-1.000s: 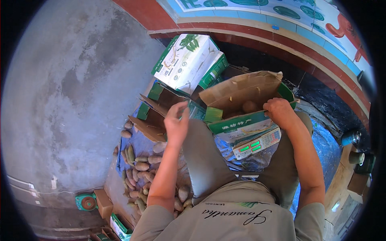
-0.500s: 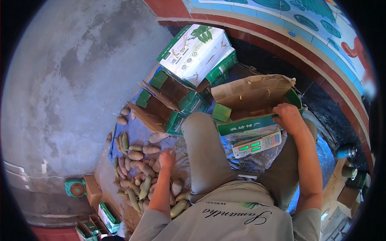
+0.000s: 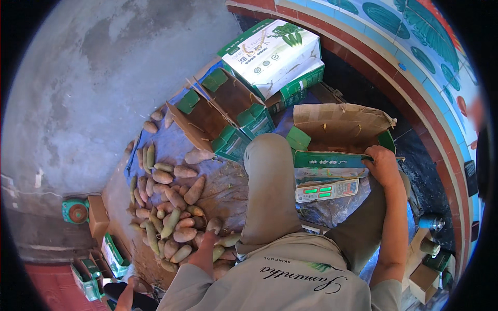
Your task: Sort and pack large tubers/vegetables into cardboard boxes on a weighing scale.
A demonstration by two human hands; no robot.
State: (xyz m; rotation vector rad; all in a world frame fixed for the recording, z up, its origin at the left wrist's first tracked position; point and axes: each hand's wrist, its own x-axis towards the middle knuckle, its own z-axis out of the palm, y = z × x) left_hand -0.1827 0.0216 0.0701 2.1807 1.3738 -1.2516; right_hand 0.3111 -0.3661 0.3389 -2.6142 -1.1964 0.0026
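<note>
My right hand (image 3: pixel 383 165) grips the near rim of an open green-and-white cardboard box (image 3: pixel 332 159), thumb outside and fingers over the edge. That box rests on a digital scale (image 3: pixel 327 191) with lit green displays, in front of my knees. Down at my left side, my left hand (image 3: pixel 205 242) reaches into a heap of sweet potatoes (image 3: pixel 184 235) mixed with green radishes (image 3: pixel 170 223). A brownish sweet potato (image 3: pixel 213 225) lies right at this hand's end. Its fingers are blurred, so whether they grip it is unclear.
Two open cartons (image 3: pixel 228 136) stand beyond my left knee, and a closed printed carton (image 3: pixel 272 57) lies behind them. A blue sheet (image 3: pixel 228 181) covers the floor. Another person's hand (image 3: pixel 127 296) shows at lower left. A tiled wall (image 3: pixel 363 46) curves along the right.
My left hand has moved down the heap, closer to my body. The right hand stays on the box rim. The view has shifted, and another person's arm now shows at lower left.
</note>
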